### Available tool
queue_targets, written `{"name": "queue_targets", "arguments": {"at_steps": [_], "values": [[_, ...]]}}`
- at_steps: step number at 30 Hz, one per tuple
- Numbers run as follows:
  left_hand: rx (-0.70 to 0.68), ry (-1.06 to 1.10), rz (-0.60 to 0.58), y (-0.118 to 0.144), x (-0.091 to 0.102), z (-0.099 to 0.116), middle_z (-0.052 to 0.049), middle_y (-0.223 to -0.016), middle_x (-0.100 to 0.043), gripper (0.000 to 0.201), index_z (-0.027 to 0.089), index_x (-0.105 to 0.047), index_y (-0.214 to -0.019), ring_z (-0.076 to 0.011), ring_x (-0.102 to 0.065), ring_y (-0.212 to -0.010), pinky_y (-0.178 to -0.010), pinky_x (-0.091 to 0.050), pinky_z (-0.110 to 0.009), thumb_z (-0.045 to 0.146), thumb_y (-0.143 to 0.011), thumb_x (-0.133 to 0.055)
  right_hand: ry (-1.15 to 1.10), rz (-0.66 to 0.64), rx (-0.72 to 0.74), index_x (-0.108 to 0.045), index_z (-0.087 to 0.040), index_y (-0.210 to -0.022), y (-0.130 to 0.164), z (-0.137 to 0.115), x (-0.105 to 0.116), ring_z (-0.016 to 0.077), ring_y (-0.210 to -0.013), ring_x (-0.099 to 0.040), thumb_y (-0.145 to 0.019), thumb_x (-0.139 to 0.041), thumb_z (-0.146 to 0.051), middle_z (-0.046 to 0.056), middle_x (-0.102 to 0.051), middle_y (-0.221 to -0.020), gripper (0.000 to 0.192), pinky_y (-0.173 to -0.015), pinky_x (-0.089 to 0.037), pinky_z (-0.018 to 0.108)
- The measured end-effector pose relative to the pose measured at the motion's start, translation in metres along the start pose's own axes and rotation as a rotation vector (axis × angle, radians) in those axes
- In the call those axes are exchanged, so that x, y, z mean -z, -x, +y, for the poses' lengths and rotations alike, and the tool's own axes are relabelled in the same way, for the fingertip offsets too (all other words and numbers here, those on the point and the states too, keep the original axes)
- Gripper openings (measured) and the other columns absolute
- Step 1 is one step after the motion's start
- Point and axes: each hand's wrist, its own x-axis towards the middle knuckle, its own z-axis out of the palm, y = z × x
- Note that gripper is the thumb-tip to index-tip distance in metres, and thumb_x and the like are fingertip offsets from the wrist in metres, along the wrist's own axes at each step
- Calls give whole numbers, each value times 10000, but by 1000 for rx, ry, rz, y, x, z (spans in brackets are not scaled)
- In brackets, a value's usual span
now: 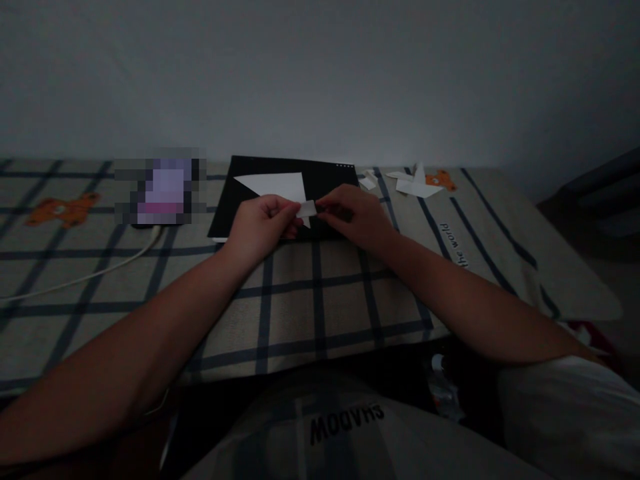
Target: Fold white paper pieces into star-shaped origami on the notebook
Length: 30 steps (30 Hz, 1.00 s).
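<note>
A small piece of white paper (307, 209) is held up between my two hands, just above a black notebook (225, 197). My left hand (260, 223) is closed, its thumb and fingers pinching the left side of the piece. From the other side, my right hand (357, 213) is closed at the right edge, its thumb and forefinger pinched together there. On the notebook lies a larger pointed sheet of white paper (275, 183), partly covered by my left hand. A thin white tip shows below the small piece; whether it joins the sheet I cannot tell.
At the left a phone (165, 190) with a blurred screen leans on the checked tablecloth (290, 307), a white cable (110, 269) attached. Right of the notebook lie a small folded paper (369, 180) and a folded paper bird (416, 183). A pale wall (300, 80) stands behind.
</note>
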Motion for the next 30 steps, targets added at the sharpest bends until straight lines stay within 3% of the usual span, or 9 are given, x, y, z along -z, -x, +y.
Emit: {"name": "queue_targets", "arguments": {"at_steps": [4, 8, 11, 15, 22, 26, 30], "values": [[49, 79, -14, 1, -3, 1, -64, -767, -799, 191, 212, -690, -793, -144, -692, -581, -562, -588, -274, 313, -955, -692, 243, -17, 171, -800, -255, -1111, 1, -4, -1, 261, -1113, -650, -1040, -663, -255, 91, -743, -1167, 155, -988, -530, 442], [64, 98, -56, 2, -2, 4, -62, -693, -764, 238, 203, -665, -742, -142, -676, -556, -519, -549, -242, 322, -947, -683, 297, -11, 213, -808, -249, -1051, 3, -7, -5, 252, -1058, -648, -1097, -584, -282, 88, -759, -1079, 231, -946, -532, 427], [38, 76, -71, 4, 0, 5, -61, -701, -762, 268, 198, -715, -814, -147, -678, -558, -523, -545, -245, 379, -991, -625, 274, 27, 197, -814, -241, -1063, 2, -2, -4, 254, -1055, -664, -1083, -588, -256, 89, -774, -1086, 227, -941, -538, 427], [-49, -20, -33, 4, 7, 4, -50, -761, -787, 266, 218, -789, -958, -153, -686, -592, -562, -549, -255, 391, -1010, -593, 336, 70, 8, -824, -239, -1030, -4, 12, 13, 276, -1065, -688, -1012, -656, -205, 88, -792, -1070, 173, -991, -514, 449], [-216, -223, -19, -3, 21, -4, -37, -777, -795, 262, 227, -829, -971, -172, -699, -662, -626, -537, -269, 386, -971, -621, 654, 27, -532, -852, -188, -920, -9, 35, 63, 319, -949, -725, -953, -714, -229, 145, -814, -952, 148, -906, -527, 448], [-310, -371, -27, -3, 24, -3, -35, -779, -791, 293, 222, -846, -973, -189, -710, -710, -672, -529, -280, 405, -971, -617, 804, 25, -573, -872, -203, -899, -6, 39, 70, 327, -903, -738, -948, -738, -304, 154, -811, -862, 176, -849, -565, 442], [-363, -472, -35, -3, 26, -3, -33, -805, -794, 326, 229, -854, -1008, -197, -720, -761, -723, -526, -283, 436, -981, -604, 905, -84, -628, -879, -158, -1023, -8, 33, 65, 355, -959, -771, -977, -710, -288, 205, -835, -1050, 218, -817, -576, 443]]}}
